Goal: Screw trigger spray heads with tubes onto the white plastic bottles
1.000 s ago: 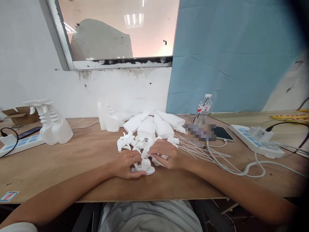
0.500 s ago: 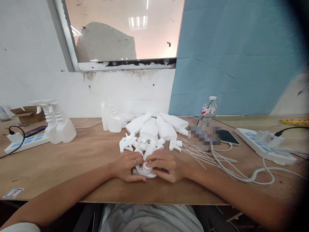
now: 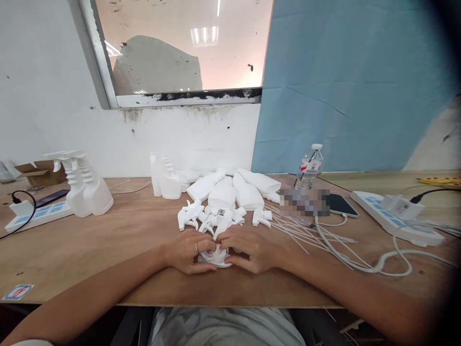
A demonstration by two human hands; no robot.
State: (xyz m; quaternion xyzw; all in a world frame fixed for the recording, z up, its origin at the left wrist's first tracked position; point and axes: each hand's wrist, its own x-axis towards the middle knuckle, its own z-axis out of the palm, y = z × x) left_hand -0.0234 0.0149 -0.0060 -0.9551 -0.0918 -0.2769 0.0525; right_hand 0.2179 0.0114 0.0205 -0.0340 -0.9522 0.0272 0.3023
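Observation:
Close to the table's front edge, a white trigger sprayer head (image 3: pixel 217 258) lies between my two hands. My left hand (image 3: pixel 190 251) has its fingers curled round the left side, thumb along the near edge. From the right, my right hand (image 3: pixel 248 249) grips the same piece with thumb and fingers. Fingers cover much of the sprayer head, so its exact pose is partly hidden. Just beyond my hands lies a heap of loose white trigger sprayer heads (image 3: pixel 230 217). Behind that heap, several white spray bottles (image 3: pixel 220 193) lie on their sides.
Two spray bottles with sprayers fitted (image 3: pixel 95 197) stand at left beside a power strip (image 3: pixel 39 215). Thin white tubes (image 3: pixel 298 229) lie to the right. Farther right are a water bottle (image 3: pixel 309 166), a phone (image 3: pixel 340 204), another power strip (image 3: pixel 392 221) and cables (image 3: pixel 378 262).
My fingers have closed further over the sprayer head, and its round collar, visible before, is now mostly covered. Both hands stay in nearly the same place. The view has shifted slightly.

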